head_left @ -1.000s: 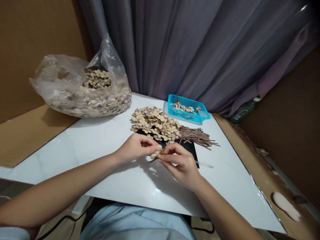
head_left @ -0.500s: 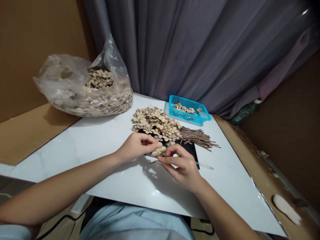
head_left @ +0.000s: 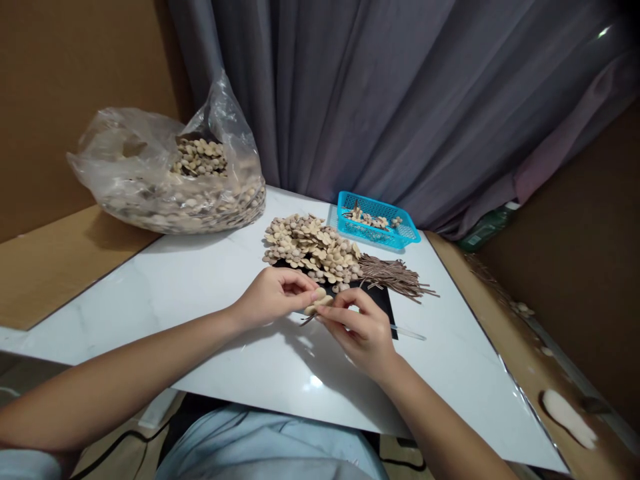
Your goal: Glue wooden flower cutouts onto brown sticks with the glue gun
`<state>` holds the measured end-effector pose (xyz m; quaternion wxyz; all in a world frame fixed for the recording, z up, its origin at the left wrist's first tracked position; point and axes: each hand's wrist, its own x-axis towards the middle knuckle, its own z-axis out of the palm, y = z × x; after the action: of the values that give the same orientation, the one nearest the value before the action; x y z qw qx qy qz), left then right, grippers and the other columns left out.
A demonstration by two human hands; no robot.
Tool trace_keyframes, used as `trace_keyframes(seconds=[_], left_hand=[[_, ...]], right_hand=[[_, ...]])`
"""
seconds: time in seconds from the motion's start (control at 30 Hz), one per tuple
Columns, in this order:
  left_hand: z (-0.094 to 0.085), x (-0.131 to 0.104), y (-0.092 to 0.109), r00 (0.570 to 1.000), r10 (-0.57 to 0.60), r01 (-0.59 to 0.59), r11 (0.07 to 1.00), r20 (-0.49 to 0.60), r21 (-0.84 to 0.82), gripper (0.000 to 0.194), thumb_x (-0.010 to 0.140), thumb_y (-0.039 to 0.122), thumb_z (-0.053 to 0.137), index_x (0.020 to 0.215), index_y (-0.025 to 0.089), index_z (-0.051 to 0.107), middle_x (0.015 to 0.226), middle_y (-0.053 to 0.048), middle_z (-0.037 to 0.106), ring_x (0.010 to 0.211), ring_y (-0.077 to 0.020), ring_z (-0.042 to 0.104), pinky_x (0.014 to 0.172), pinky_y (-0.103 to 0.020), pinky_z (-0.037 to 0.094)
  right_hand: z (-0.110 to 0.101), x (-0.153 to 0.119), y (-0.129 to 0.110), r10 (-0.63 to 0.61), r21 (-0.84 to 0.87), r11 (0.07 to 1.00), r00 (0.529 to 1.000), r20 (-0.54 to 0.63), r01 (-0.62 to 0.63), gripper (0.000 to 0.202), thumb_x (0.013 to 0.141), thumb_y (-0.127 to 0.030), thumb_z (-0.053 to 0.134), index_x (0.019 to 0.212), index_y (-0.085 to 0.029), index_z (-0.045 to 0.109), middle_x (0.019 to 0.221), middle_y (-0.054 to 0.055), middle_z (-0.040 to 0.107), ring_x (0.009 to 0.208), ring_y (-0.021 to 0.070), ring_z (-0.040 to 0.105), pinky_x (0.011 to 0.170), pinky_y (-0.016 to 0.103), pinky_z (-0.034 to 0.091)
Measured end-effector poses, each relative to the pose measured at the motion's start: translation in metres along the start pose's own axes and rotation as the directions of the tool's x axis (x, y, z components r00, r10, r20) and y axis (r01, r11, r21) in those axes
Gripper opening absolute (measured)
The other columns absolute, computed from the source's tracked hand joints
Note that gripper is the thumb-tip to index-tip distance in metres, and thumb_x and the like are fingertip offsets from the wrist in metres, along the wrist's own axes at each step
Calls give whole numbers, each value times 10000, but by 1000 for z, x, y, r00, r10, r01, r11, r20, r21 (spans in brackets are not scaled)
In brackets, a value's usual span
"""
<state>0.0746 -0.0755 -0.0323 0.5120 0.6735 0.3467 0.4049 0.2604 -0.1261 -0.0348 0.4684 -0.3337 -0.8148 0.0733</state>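
Observation:
My left hand (head_left: 276, 295) pinches the edge of a beige flower-shaped piece (head_left: 320, 303) with rounded petals, above the front of the table. Close against it, my right hand (head_left: 361, 327) is closed on a thin brown stem (head_left: 307, 321), whose dark end sticks out to the left under the petals. The right fingertips partly cover the piece, and whether the stem is joined to it I cannot tell. Just beyond my hands lies a heap of similar flower-shaped pieces (head_left: 313, 247) on a black mat (head_left: 385, 300). A bundle of brown stems (head_left: 397, 277) is to its right.
A clear plastic bag (head_left: 165, 200) full of similar pieces stands at the back left. Behind the heap is a blue basket (head_left: 407, 233) with some pieces and stems. A translucent thin stick (head_left: 409, 333) lies right of my hand. A grey curtain (head_left: 320, 100) hangs behind the white table (head_left: 450, 387).
The right fingertips have risen slightly onto the flower-shaped piece, which now looks flatter and more covered. The stem end has tilted. My left hand stays almost still.

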Motion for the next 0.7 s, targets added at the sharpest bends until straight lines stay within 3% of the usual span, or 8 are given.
trace_keyframes(seconds=[0.33, 0.53, 0.7], left_hand=[[-1, -2, 1, 996, 78, -82, 994, 46, 77, 150, 754, 266, 691, 748, 122, 730, 866, -93, 728, 759, -167, 672, 640, -226, 523], [-4, -2, 2, 991, 117, -125, 984, 63, 130, 128, 758, 243, 683, 782, 132, 742, 882, -89, 730, 780, -170, 683, 659, -231, 534], [-4, -1, 2, 991, 121, -127, 981, 51, 148, 119, 755, 229, 676, 774, 133, 744, 875, -92, 732, 784, -176, 685, 649, -225, 532]], right_hand=[[-2, 3, -2, 159, 28, 987, 987, -6, -159, 71, 807, -153, 664, 850, -200, 633, 811, 36, 544, 749, 158, 551, 650, 282, 486], [-1, 0, 5, 369, 343, 854, 921, 126, -390, 313, 751, -245, 739, 1008, -232, 561, 1063, 71, 536, 934, 181, 583, 691, 273, 535], [-2, 1, 2, 297, 198, 928, 947, 125, -317, 163, 772, -240, 721, 920, -230, 652, 1106, 96, 519, 1125, 244, 513, 852, 354, 512]])
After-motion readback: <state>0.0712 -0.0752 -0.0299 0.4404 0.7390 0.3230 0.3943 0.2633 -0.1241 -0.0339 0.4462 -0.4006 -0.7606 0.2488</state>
